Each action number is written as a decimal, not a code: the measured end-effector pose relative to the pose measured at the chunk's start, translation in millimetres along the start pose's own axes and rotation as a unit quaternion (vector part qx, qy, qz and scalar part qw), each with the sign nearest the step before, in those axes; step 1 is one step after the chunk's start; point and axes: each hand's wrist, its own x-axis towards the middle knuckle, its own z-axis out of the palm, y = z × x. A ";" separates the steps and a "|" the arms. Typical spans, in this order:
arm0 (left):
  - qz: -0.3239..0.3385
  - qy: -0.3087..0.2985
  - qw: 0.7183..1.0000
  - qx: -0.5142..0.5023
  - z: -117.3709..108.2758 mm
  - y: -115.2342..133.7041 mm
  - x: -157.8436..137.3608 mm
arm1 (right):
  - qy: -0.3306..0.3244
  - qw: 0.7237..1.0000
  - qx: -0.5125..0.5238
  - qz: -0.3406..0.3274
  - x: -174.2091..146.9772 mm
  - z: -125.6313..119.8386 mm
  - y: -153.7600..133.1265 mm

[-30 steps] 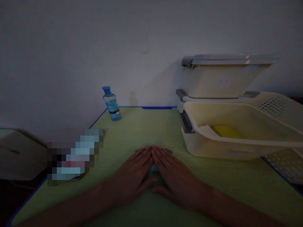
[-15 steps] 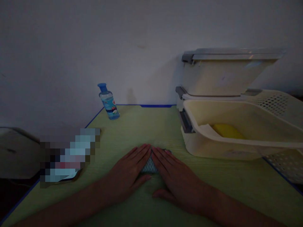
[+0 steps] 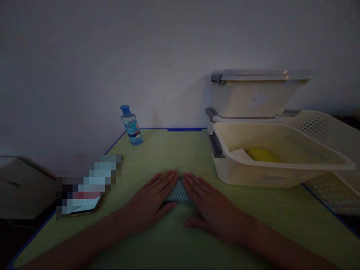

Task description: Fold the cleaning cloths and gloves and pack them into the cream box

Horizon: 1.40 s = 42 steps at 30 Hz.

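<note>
A small grey-blue piece with a knitted or mesh-like texture lies on the green tabletop, partly covered from both sides. My left hand rests flat over its left part, fingers stretched forward and thumb out toward the middle. Over its right part lies my right hand, also flat, with the thumb apart from the fingers. The fingertips of both hands point inward and leave a narrow gap where the textured surface shows. Its outer ends are hidden beneath the hands.
A clear blue bottle stands at the back left. Nearer on that side lies a pixelated flat phone-like object. At right, an open cream bin contains something yellow; a lidded box and perforated basket are behind it.
My hands have moved slightly apart, the fingertips separating and uncovering more of the textured piece. The view has shifted a little; the surrounding objects stay in place.
</note>
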 end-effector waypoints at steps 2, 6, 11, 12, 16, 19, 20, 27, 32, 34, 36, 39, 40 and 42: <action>0.000 -0.008 1.000 0.001 -0.9 -3.2 -0.7 | -0.005 1.000 -0.005 0.008 -2.3 -1.1 3.3; 0.005 -0.019 1.000 -0.010 0.6 -7.5 -1.6 | -0.008 1.000 -0.004 0.007 -3.8 -1.4 7.0; 0.001 -0.018 1.000 -0.015 2.4 -7.5 -2.1 | -0.003 1.000 0.013 0.013 -1.6 -3.5 7.3; 0.000 -0.017 1.000 -0.015 2.5 -7.2 -1.9 | -0.001 1.000 0.016 0.015 -1.1 -4.1 7.4; 0.000 -0.005 1.000 -0.017 2.4 -7.0 -0.1 | 0.039 0.999 0.025 0.024 0.8 -5.4 7.9; -0.001 0.015 1.000 -0.019 2.1 -7.4 1.9 | 0.070 0.997 0.022 0.032 2.4 -4.9 8.5; -0.001 0.020 1.000 -0.021 1.9 -7.6 2.4 | 0.074 0.996 0.020 0.034 3.0 -4.6 8.8; -0.010 0.043 0.992 -0.118 -0.5 -13.1 6.9 | 0.108 0.990 0.076 0.058 5.9 -0.4 19.7; -0.138 0.074 0.922 -0.355 -6.2 -21.1 14.9 | 0.175 0.950 0.227 0.122 10.1 -2.9 24.6; -0.209 0.081 0.860 -0.460 -8.3 -23.3 17.9 | 0.190 0.923 0.297 0.152 12.4 -4.7 23.7; -0.242 0.099 0.802 -0.538 -9.3 -24.4 19.9 | 0.188 0.890 0.378 0.173 14.6 -5.0 22.6; -0.245 0.117 0.751 -0.602 -8.4 -24.4 21.5 | 0.175 0.832 0.495 0.178 17.0 -2.2 22.3; -0.246 0.116 0.738 -0.618 -7.6 -24.1 21.7 | 0.175 0.815 0.524 0.176 17.6 -0.8 22.4; -0.249 0.113 0.707 -0.652 -6.2 -23.3 21.9 | 0.180 0.786 0.566 0.170 18.7 1.6 22.8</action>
